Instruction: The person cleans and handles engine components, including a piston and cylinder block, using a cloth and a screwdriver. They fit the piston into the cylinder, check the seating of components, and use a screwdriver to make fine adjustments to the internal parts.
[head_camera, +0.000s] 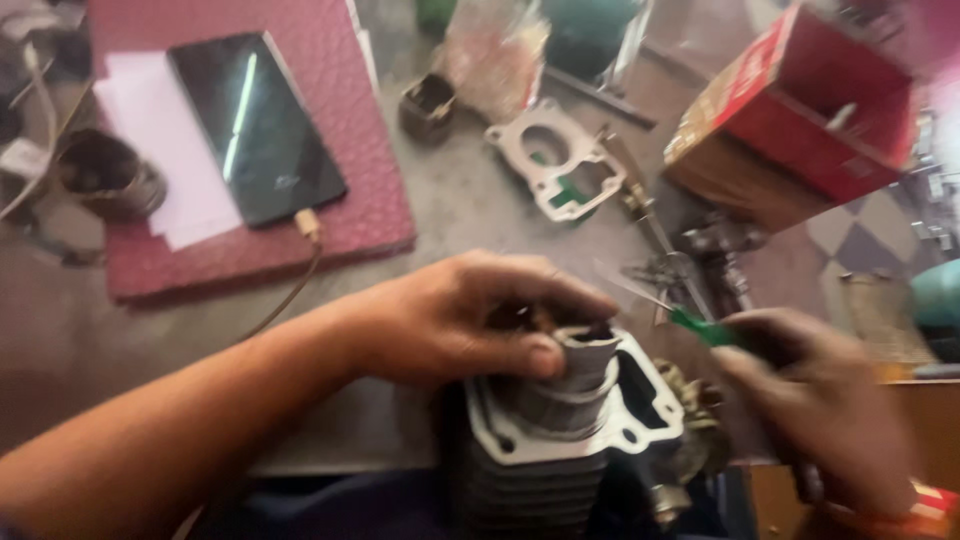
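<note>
Finned grey metal engine cylinder (545, 450), with a grey cylindrical piston (585, 362) projecting from its top, is located at the lower centre. Piston is clamped by the left hand (455, 320), fingers (530, 352) closed on its upper rim. A green-handled screwdriver (700, 325) is gripped in the closed right hand (825, 405), just beside the piston.

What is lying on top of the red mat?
On the red mat lie a black phone with a cable plugged in and white paper partly under it. What the paper hides cannot be seen.

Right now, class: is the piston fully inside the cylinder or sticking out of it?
Sticking out. The piston rises above the top of the cylinder, and the left hand grips its upper end.
</note>
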